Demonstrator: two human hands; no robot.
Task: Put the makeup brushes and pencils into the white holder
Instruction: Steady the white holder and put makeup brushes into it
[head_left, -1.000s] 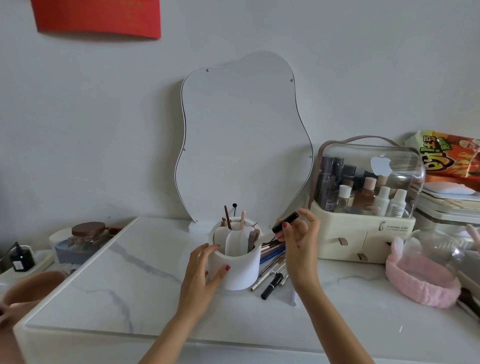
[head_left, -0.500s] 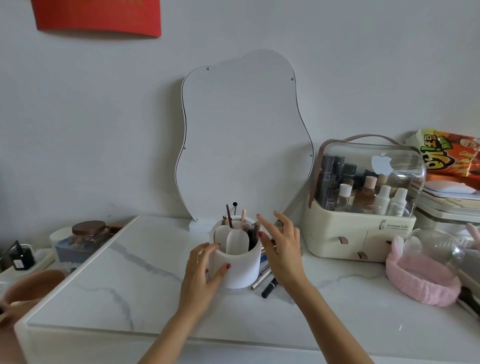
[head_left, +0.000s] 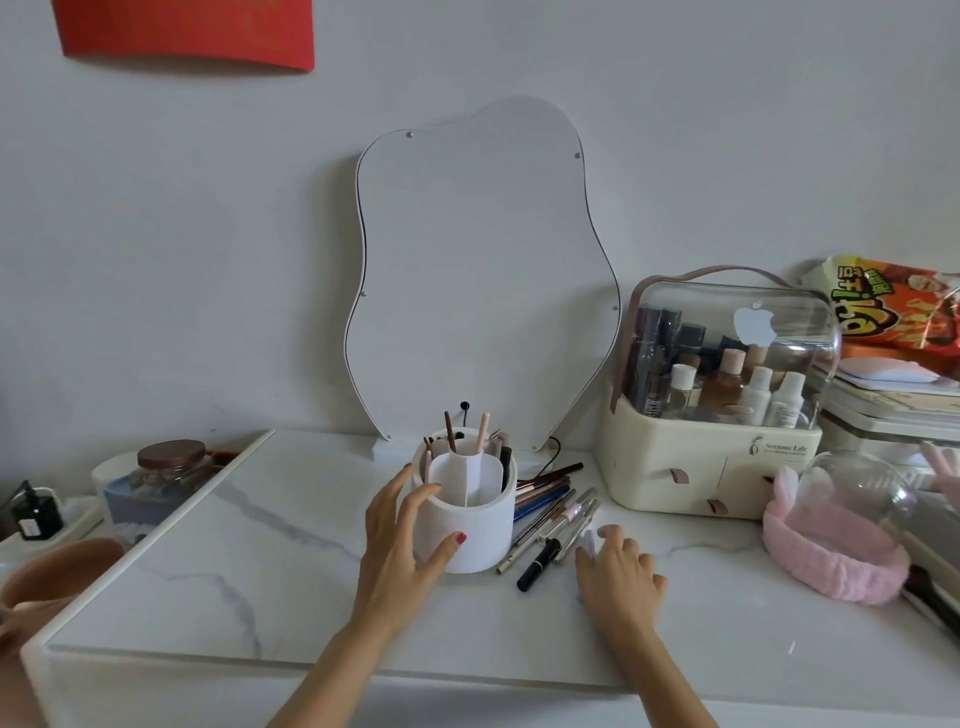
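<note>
The white holder (head_left: 470, 525) stands mid-table with several brushes and pencils (head_left: 451, 431) upright in its compartments. My left hand (head_left: 400, 551) grips its left side, thumb on the front wall and fingers at the rim. A loose pile of pencils and makeup pens (head_left: 550, 499) lies on the table just right of the holder, with a black mascara tube (head_left: 539, 564) nearest me. My right hand (head_left: 621, 577) is palm down on the table at the near end of the pile, fingertips touching a pale pen; it holds nothing that I can see.
A wavy mirror (head_left: 483, 270) leans on the wall behind the holder. A clear-lidded cosmetics case (head_left: 717, 405) stands to the right, a pink headband (head_left: 831, 551) beyond it. A lidded jar (head_left: 171, 462) sits left of the marble tabletop (head_left: 260, 561).
My right hand dropped the black tube it held into the holder, then came down to the table by the loose pencils. My left hand stayed on the holder.
</note>
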